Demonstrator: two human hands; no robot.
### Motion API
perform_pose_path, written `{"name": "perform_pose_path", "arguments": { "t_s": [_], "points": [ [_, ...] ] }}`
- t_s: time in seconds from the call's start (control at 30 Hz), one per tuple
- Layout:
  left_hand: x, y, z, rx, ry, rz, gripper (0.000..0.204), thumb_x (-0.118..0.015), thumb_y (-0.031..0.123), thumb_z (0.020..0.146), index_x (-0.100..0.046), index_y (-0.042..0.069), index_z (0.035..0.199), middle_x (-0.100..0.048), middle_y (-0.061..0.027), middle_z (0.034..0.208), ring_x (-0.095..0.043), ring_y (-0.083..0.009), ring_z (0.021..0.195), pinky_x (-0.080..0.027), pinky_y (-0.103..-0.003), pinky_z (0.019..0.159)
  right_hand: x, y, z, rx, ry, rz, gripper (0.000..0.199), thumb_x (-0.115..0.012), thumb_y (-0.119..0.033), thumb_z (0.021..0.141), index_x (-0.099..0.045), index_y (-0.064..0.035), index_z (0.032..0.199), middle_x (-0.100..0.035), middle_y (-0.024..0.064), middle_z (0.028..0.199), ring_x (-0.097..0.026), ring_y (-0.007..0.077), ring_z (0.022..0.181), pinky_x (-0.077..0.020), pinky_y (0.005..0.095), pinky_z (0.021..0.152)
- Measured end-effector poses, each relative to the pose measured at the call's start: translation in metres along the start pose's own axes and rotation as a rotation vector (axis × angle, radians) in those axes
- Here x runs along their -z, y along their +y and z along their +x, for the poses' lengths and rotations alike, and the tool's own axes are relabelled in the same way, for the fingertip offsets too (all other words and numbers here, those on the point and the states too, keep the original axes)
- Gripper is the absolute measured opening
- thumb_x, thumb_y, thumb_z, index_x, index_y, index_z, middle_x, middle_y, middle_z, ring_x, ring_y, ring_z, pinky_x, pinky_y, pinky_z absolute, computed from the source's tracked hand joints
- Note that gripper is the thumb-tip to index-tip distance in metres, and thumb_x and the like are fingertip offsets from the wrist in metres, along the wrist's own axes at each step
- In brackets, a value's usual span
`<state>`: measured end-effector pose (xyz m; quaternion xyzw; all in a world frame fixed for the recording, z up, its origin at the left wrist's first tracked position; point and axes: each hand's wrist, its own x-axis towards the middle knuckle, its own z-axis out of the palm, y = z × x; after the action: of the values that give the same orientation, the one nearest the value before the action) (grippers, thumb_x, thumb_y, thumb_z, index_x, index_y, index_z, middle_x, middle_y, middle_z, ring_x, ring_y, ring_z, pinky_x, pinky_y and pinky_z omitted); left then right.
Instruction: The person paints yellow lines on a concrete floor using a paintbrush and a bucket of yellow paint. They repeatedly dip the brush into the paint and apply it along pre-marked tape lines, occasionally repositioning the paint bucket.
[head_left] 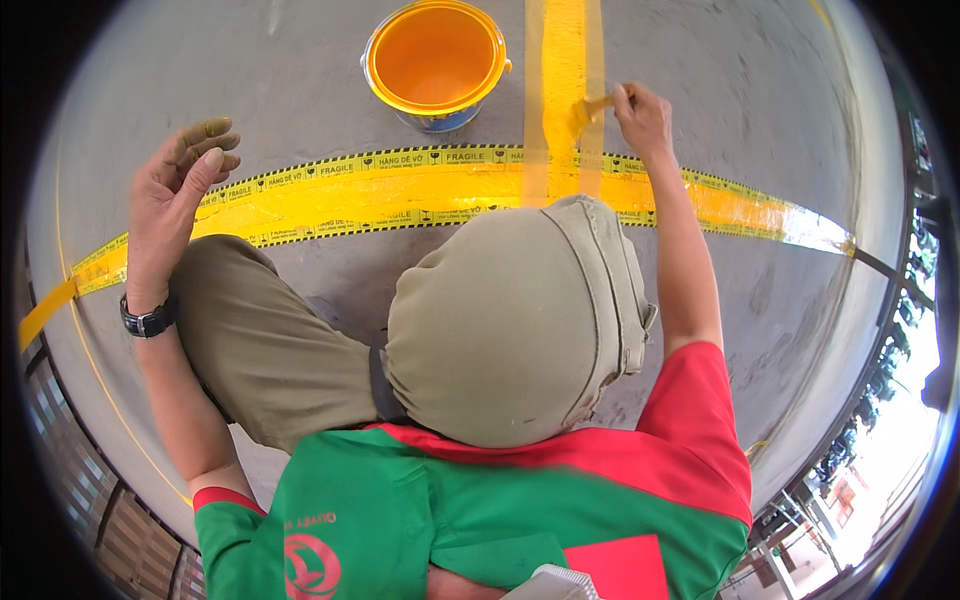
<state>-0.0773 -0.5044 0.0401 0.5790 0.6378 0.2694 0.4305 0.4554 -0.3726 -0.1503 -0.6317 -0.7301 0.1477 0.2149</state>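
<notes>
My right hand (645, 118) is closed round the handle of a paintbrush (588, 112). Its yellow-coated bristles touch the wet yellow stripe (563, 60) that runs away from me, at that stripe's right side. My left hand (175, 195) is raised at the left, with bent fingers, thumb apart and nothing visible in it; yellowish paint stains its fingers. Between the hands, beyond the crossing stripe, stands a paint bucket (440, 122), yellow inside and at the rim. Strips of tan masking tape (534, 100) border the far-running stripe.
A wide yellow stripe (370, 192) crosses the grey floor (270, 90) in front of me, edged with yellow-and-black printed tape (465, 156). My bent knees (500, 320) are close to it. Slatted brown panels (130, 530) stand at the lower left.
</notes>
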Motion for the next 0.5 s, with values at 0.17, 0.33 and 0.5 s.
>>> {"name": "perform_pose_path", "arguments": {
  "t_s": [0.17, 0.33, 0.5],
  "points": [
    [0.005, -0.001, -0.010, 0.039, 0.058, -0.004, 0.041, -0.062, 0.022, 0.101, -0.058, -0.002, 0.134, -0.069, -0.0132, 0.120, -0.067, -0.0186, 0.106, -0.053, -0.030, 0.095, -0.035, 0.010, 0.042, 0.124, 0.344, 0.109, 0.028, -0.063, -0.030, 0.096, -0.072, -0.0039, 0.096, -0.068, 0.0175, 0.071, -0.067, 0.0324, 0.065, -0.0512, 0.0383, 0.062],
    [0.010, -0.001, -0.023, 0.022, 0.107, -0.006, 0.041, -0.062, 0.022, 0.101, -0.057, -0.002, 0.135, -0.068, -0.0137, 0.121, -0.067, -0.0184, 0.107, -0.053, -0.031, 0.096, -0.013, -0.013, -0.004, 0.020, -0.027, -0.140, 0.030, -0.059, -0.028, 0.097, -0.069, -0.0004, 0.091, -0.068, 0.0208, 0.076, -0.068, 0.0385, 0.070, -0.0533, 0.0447, 0.066],
    [0.009, -0.005, -0.016, -0.029, 0.049, 0.010, 0.041, -0.063, 0.022, 0.101, -0.058, -0.002, 0.134, -0.069, -0.0144, 0.121, -0.068, -0.0195, 0.106, -0.055, -0.030, 0.095, 0.016, -0.030, -0.042, -0.040, -0.117, -0.104, 0.027, -0.060, -0.025, 0.096, -0.069, 0.0001, 0.093, -0.068, 0.0222, 0.077, -0.068, 0.0390, 0.072, -0.0530, 0.0457, 0.066]
  ]
}}
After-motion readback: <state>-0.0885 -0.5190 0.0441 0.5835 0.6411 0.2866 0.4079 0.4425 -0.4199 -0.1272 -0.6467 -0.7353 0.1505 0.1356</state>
